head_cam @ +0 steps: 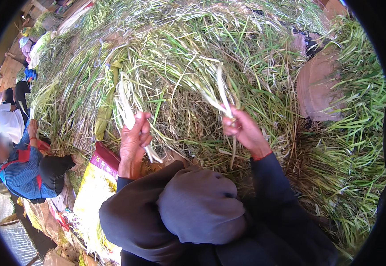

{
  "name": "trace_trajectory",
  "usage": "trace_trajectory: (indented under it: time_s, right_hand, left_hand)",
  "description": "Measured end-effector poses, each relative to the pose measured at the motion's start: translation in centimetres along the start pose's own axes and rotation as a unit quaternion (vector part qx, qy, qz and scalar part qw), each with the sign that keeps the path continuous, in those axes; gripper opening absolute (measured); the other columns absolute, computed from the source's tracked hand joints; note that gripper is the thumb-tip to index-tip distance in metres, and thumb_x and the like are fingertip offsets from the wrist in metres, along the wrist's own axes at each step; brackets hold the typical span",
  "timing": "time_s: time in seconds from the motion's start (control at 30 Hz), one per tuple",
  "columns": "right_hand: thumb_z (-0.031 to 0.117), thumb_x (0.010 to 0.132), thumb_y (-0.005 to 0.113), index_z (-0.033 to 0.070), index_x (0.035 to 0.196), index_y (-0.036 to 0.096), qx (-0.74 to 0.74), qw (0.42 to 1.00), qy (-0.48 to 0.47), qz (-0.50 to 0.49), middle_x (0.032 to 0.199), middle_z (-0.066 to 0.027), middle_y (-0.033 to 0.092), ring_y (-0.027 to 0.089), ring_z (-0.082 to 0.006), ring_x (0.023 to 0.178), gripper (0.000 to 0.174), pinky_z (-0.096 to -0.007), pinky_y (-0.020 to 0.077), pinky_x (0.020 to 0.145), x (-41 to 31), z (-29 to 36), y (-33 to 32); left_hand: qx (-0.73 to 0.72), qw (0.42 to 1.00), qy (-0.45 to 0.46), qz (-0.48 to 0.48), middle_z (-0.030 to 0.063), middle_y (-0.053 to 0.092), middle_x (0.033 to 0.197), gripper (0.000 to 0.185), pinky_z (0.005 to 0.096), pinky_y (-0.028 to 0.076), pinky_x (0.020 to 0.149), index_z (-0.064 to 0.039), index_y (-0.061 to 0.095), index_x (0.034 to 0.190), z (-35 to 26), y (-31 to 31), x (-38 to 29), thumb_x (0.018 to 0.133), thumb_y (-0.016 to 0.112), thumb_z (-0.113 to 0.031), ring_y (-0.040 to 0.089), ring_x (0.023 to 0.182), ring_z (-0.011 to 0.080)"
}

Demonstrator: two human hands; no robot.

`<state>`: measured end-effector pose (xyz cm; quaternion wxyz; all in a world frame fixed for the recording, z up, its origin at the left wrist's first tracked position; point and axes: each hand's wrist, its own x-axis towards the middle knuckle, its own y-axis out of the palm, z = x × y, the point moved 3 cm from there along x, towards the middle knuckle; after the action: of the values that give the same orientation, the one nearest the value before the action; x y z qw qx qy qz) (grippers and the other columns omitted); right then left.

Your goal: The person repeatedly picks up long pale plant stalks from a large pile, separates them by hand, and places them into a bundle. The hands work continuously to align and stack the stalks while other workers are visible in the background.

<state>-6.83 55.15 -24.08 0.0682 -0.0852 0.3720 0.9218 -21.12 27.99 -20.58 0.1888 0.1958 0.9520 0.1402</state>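
Observation:
Pale stalks (pixel 124 99) stand up out of my left hand (pixel 134 139), which is shut on them; a few white ends poke out below the fist. In my right hand (pixel 242 128) the fingers pinch another pale stalk (pixel 223 89), together with some thin green leaves trailing away from me. A red string circles my right wrist. The hands are apart, both above a wide heap of long green leafy stalks (pixel 186 109), dry and brown in its middle. My dark-clad knees (pixel 203 206) lie just below the hands.
Left of me sits a co-worker (pixel 26 169) in blue, holding stalks; other people (pixel 8 116) are farther off. Beside my left knee lies a yellow and maroon sack (pixel 94 173) with pale stalks. A brown cloth bundle (pixel 319 88) and greener leaves (pixel 356 133) are on the right.

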Motion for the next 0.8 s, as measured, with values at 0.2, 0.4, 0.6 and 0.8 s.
trace_trajectory:
  time_s: [0.2, 0.4, 0.6, 0.8]
  right_hand:
    - [0.029, 0.105, 0.043, -0.001, 0.118, 0.062, -0.194, 0.980, 0.028, 0.030, 0.081, 0.0000, 0.056, 0.049, -0.0079, 0.066, 0.038, -0.0229, 0.0414, 0.059, 1.7, -4.1, 5.2]
    - [0.032, 0.104, 0.045, -0.003, 0.124, 0.060, -0.254, 0.965, 0.034, 0.056, 0.084, -0.0025, 0.060, 0.054, -0.0075, 0.069, 0.043, -0.0248, 0.0468, 0.065, 1.6, -5.1, 6.7]
    - [0.032, 0.103, 0.046, -0.006, 0.098, 0.069, -0.294, 0.955, -0.031, 0.002, 0.074, -0.0088, 0.067, 0.061, -0.0124, 0.063, 0.045, -0.0276, 0.0497, 0.061, 2.3, -5.0, 7.6]
    - [0.028, 0.100, 0.051, -0.008, 0.078, 0.068, -0.439, 0.882, -0.167, -0.046, 0.065, -0.0150, 0.066, 0.062, -0.0222, 0.054, 0.046, -0.0326, 0.0505, 0.058, 0.8, -3.9, 9.1]
  left_hand:
    - [0.056, 0.994, -0.055, 0.071, -0.0011, 0.058, 0.070, 0.028, 0.0190, 0.027, 0.038, -0.002, 0.067, 0.108, 2.2, 4.0, 0.0, 0.095, 0.065, -0.028, 0.036, 0.044, 0.0014]
    - [0.093, 0.985, -0.096, 0.113, -0.0014, 0.056, 0.071, 0.027, 0.0200, 0.027, 0.041, -0.002, 0.065, 0.105, 4.1, 4.3, -0.2, 0.097, 0.063, -0.028, 0.035, 0.045, 0.0024]
    - [0.057, 0.993, 0.014, 0.100, 0.0049, 0.065, 0.088, 0.026, 0.0190, 0.028, 0.042, -0.002, 0.063, 0.104, 2.7, 4.2, -0.8, 0.101, 0.055, -0.026, 0.031, 0.045, 0.0021]
    - [-0.061, 0.995, 0.072, 0.032, 0.0064, 0.067, 0.091, 0.022, 0.0189, 0.027, 0.041, -0.004, 0.062, 0.094, 0.6, 3.2, -1.1, 0.100, 0.056, -0.025, 0.030, 0.046, 0.0017]
